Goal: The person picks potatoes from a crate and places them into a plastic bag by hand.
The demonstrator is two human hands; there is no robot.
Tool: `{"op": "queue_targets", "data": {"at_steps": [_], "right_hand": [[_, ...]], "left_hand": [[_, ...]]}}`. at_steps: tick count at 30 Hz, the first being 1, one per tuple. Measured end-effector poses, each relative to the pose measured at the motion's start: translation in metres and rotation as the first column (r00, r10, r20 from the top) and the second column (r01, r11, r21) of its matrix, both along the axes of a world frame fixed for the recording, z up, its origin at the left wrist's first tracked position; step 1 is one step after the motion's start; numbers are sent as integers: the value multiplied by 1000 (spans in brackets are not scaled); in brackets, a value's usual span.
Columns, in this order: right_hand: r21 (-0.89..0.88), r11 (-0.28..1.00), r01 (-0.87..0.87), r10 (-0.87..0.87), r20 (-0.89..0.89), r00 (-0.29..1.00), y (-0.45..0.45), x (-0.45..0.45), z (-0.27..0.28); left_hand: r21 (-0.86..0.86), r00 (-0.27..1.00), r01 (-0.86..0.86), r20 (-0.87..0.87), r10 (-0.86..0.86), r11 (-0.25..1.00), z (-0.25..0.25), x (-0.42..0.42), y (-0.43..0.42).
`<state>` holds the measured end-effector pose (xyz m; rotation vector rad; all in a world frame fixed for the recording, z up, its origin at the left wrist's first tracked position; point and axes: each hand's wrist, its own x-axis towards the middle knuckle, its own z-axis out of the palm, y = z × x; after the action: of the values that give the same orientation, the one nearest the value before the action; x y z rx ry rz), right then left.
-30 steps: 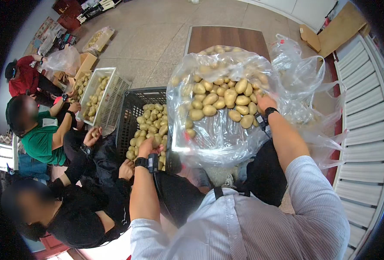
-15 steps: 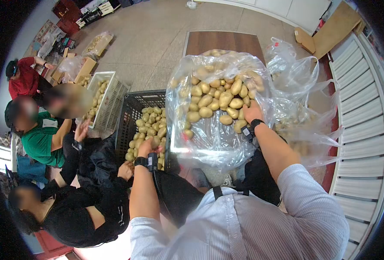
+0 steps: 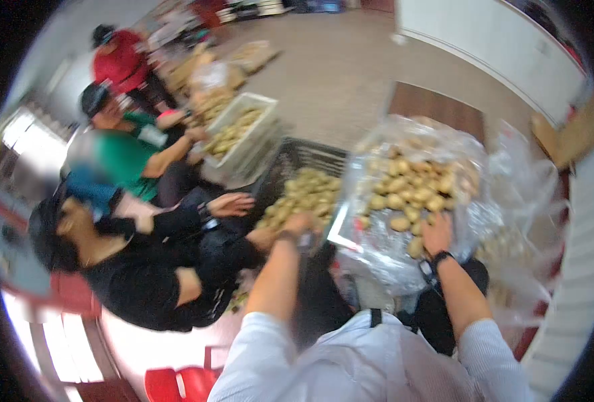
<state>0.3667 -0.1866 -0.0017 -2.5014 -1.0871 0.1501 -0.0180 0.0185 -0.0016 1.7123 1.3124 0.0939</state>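
Potatoes (image 3: 411, 184) lie in an opened clear plastic bag (image 3: 381, 258) in front of me. My right hand (image 3: 437, 234) rests on the near right edge of this pile, fingers apart, with nothing visibly gripped. To the left stands a black crate (image 3: 327, 157) holding more potatoes (image 3: 310, 194). Over the near end of that crate is my left hand (image 3: 300, 224), blurred, its fingers and anything in them not clear.
A co-worker in black (image 3: 143, 291) sits at my left, one hand at the crate. Beyond are a person in green (image 3: 126, 154), one in red (image 3: 119, 63) and a white crate (image 3: 260, 134). Clear bags (image 3: 525, 181) stand at the right; a red stool (image 3: 180, 385) is lower left.
The view has swung left, shifting the scene rightward and blurring it. My right hand's fingers now show spread on the potatoes. The near co-worker's raised hand has opened out towards the crate.
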Motion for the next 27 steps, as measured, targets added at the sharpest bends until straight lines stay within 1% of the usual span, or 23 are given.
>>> {"op": "queue_targets", "data": {"at_steps": [1,2,3,4,6,7,8,9,10,11,12,14,15,16,18,19,20,21,22,24,25,26,27], "right_hand": [[-10,1000,-14,14,8,1000,1,-8,2],[-25,1000,-17,17,19,1000,-3,-11,10],[-58,998,-27,33,110,993,-5,-9,5],[-92,995,-25,43,202,979,-7,-6,0],[-92,994,61,-37,239,970,-14,-13,5],[-148,984,98,-75,154,985,-18,-14,18],[-204,970,134,-122,73,990,-19,-14,26],[-192,975,114,-103,64,993,-18,-12,18],[-162,974,160,-162,1,987,-21,-2,5],[-135,968,213,-222,-58,973,-22,5,-2],[-121,969,215,-223,-54,973,-20,4,-4],[-257,928,268,-283,-22,959,-20,0,-8],[-221,947,234,-258,-88,962,-22,-6,2],[-216,947,237,-260,-86,962,-22,0,-4],[-198,975,98,-152,-278,948,-23,7,-20],[-197,976,98,-151,-277,949,-25,5,-30],[-90,992,89,-108,-231,967,-27,-1,-33],[18,997,75,-70,-180,981,-27,-4,-35],[21,997,78,-73,-178,981,-29,-7,-36],[103,995,14,-20,55,998,-33,-29,-12],[104,994,18,-24,56,998,-34,-34,-2],[49,992,-117,106,179,978,-35,-37,7],[-24,970,-242,238,292,926,-34,-41,14]], "left_hand": [[-73,986,48,164,-36,996,-1,-4,1],[95,991,123,-71,-117,988,9,1,-1],[225,937,223,-320,-144,949,18,6,-2],[297,831,416,-508,-227,860,-6,2,7],[558,922,349,-350,-167,753,-49,-13,15],[558,922,331,-361,-137,761,-49,-15,12],[512,901,354,-411,-138,782,-42,-12,9],[468,877,376,-458,-145,800,-29,-7,7],[426,854,400,-495,-161,811,-19,-2,7],[360,860,376,-479,-177,854,-12,0,7],[513,912,308,-399,-95,801,-27,-3,9],[467,886,381,-431,-170,798,-43,-6,16],[530,903,354,-407,-135,771,-47,-6,15],[534,904,354,-406,-135,768,-50,-6,17],[509,888,394,-427,-173,765,-47,-11,17],[455,873,403,-451,-185,794,-45,-11,18],[457,874,403,-450,-185,793,-46,-11,17],[460,890,357,-432,-146,813,-46,-12,16],[463,904,311,-414,-108,830,-46,-11,15],[473,896,327,-430,-109,818,-56,-10,18],[480,888,340,-447,-108,809,-61,-10,21],[480,888,343,-447,-112,808,-55,-8,19],[446,875,359,-467,-129,820,-45,-6,15]]}}
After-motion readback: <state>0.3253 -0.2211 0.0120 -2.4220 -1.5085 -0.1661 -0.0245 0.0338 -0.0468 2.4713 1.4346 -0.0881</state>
